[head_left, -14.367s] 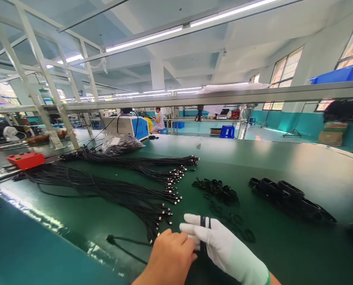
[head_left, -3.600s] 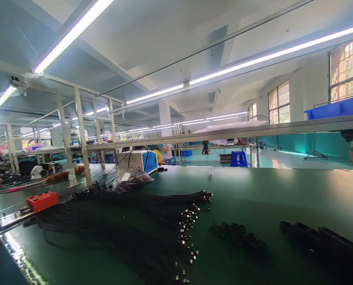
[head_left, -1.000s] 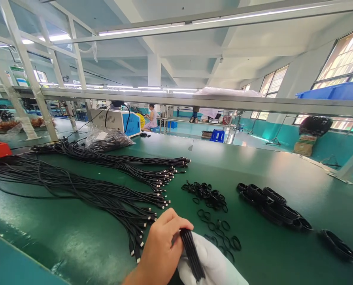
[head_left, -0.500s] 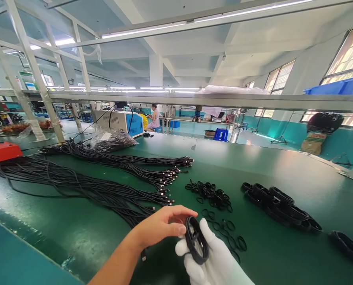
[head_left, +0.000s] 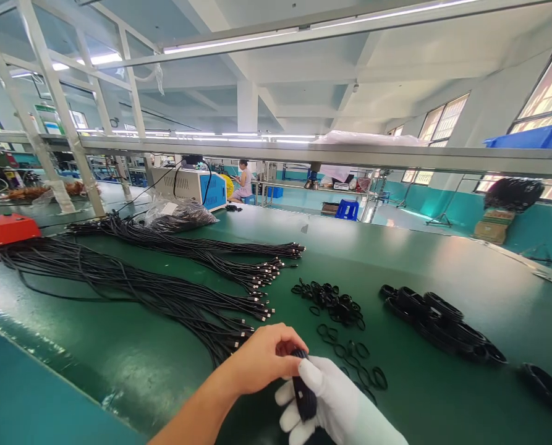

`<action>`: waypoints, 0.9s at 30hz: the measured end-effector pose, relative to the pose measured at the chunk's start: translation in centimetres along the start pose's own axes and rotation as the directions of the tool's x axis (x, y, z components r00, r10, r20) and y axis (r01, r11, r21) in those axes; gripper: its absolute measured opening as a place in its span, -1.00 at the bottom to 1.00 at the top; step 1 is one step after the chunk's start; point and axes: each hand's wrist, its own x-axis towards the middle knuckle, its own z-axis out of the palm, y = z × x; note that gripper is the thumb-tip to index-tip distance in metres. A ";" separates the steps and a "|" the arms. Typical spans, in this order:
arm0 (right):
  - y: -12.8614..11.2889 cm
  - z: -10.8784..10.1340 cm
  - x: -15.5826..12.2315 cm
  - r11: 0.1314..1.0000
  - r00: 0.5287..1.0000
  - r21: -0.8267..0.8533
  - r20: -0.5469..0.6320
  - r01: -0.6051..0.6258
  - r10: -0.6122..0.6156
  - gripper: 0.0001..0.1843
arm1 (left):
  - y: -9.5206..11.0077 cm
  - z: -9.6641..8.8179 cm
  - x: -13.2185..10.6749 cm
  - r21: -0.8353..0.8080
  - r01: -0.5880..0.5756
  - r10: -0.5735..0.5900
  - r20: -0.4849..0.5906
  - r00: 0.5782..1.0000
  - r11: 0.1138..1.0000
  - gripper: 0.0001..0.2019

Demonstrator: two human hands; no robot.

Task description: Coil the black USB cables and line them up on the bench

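Observation:
A coiled black cable is held between my two hands, its narrow side turned toward me. My right hand, in a white glove, is closed around the coil with the thumb on top. My bare left hand pinches the coil's upper end with thumb and fingertips. Just beyond my right hand lie small black loops like rubber bands, some heaped and some scattered. Left of my hands, long black cables stretch across the green table, with metal plugs at their near ends.
Coiled black cables are piled on the right, and another coil sits by the right edge. A red control box, a plastic bag and a blue-white machine stand at left. A person sits far behind.
The coil has turned from showing its open loop to showing its narrow side. My left fingers have closed on its upper end, and my right thumb has moved over it.

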 end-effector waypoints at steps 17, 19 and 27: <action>-0.3 0.7 -0.6 0.995 0.995 0.071 0.059 0.072 -0.076 -0.45 | -1.6 2.6 -1.1 0.480 -0.265 0.423 -0.257 0.869 0.836 -0.58; 0.1 0.4 -0.4 0.989 0.991 0.128 0.102 0.075 -0.088 -0.49 | -1.3 2.6 -1.1 0.488 -0.226 0.393 -0.272 0.878 0.843 -0.59; 0.1 -1.0 0.1 0.891 0.958 0.454 0.246 0.021 -0.148 -0.40 | 1.2 -0.8 -0.4 0.264 -0.107 0.214 -0.416 0.884 0.959 -0.74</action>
